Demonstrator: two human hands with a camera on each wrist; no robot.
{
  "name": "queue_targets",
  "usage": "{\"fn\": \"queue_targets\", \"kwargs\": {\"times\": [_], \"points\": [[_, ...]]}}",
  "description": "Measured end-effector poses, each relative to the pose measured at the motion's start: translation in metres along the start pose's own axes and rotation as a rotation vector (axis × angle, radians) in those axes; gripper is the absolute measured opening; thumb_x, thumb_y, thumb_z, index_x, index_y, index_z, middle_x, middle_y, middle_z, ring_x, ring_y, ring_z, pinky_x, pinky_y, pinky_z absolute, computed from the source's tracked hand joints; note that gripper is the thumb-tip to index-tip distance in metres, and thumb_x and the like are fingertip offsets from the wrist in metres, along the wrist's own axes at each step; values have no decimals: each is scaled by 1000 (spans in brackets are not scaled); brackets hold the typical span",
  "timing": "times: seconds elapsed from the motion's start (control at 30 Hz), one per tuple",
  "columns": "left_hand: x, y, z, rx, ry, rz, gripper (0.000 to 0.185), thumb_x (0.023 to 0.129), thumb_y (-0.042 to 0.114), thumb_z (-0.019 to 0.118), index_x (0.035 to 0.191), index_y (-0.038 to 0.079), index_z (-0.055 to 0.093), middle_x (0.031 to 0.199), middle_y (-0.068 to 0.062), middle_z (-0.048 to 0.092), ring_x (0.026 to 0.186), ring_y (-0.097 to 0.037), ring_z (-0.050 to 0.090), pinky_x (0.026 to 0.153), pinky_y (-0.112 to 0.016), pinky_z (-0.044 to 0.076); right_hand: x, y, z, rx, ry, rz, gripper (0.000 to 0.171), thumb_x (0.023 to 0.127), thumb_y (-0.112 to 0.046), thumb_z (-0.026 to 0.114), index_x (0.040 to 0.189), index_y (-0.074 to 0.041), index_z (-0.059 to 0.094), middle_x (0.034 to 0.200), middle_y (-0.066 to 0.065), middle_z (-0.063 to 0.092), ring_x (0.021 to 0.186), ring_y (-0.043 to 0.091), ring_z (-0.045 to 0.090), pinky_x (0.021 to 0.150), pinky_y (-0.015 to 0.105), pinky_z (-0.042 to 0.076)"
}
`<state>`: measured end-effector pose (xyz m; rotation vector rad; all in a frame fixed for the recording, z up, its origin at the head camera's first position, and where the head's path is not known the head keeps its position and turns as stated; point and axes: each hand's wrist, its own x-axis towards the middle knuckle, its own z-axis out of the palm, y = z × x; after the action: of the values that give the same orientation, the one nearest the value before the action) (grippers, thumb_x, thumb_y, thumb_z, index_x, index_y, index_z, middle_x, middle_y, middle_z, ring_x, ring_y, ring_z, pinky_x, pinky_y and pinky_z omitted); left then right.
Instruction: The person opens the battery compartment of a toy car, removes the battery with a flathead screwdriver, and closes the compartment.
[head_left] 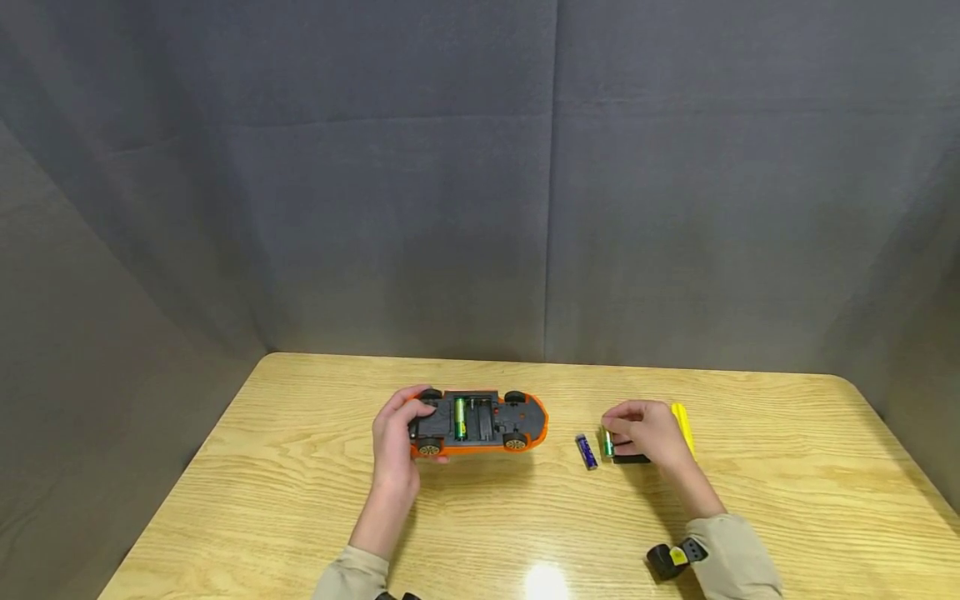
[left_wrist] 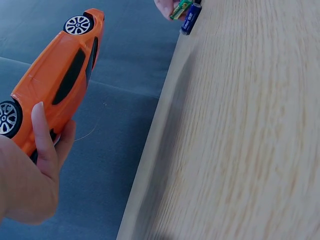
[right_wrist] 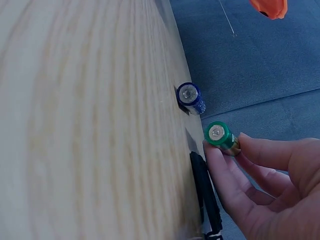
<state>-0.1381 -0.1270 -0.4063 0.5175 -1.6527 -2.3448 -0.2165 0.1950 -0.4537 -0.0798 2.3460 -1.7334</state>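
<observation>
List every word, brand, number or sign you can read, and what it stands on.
No text is legible.
Blue battery: pale lettering, too small and blurred to read.
Green battery held in the right hand: any print is too small to read.
Green battery inside the orange toy car: likewise.
</observation>
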Motion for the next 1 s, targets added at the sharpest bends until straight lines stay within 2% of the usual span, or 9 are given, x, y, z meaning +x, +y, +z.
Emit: {"fn": "queue_targets", "kwargs": {"times": [0.23,0.47,0.67,0.87,1.0], "points": [[-1,-1,-1,9,-18,-6,29,84,4,57,109,7,71,98,-14,64,66,-23,65,38,-31,51,0,1,1,-9,6,13,19,98,-3,65,106,14,69,89,10,72,72,18,70,64,35,64],[0,-6,1,0,-51,-3,29,84,5,57,110,4,70,95,-15,65,62,-24,65,37,-31,51,-2,0,4,-29,15,1,19,99,-1,64,107,15,69,93,15,73,77,20,71,67,37,64],[0,-8,3,-1,-73,3,29,84,5,56,110,4,70,96,-14,65,63,-23,64,37,-31,50,-2,0,6,-46,27,-22,16,97,-1,67,103,14,70,89,12,72,75,19,71,65,35,64],[-1,-9,4,2,-74,15,31,84,4,56,111,2,70,94,-13,66,62,-23,64,35,-31,49,-2,-1,7,-116,42,-42,13,95,0,70,101,11,72,89,15,73,75,25,74,65,36,64],[-1,-10,4,8,-74,14,31,84,4,56,112,2,70,97,-13,65,65,-23,65,36,-31,49,-2,-1,8,-142,54,-31,12,94,1,70,101,10,73,89,15,73,75,25,75,65,35,64]]}}
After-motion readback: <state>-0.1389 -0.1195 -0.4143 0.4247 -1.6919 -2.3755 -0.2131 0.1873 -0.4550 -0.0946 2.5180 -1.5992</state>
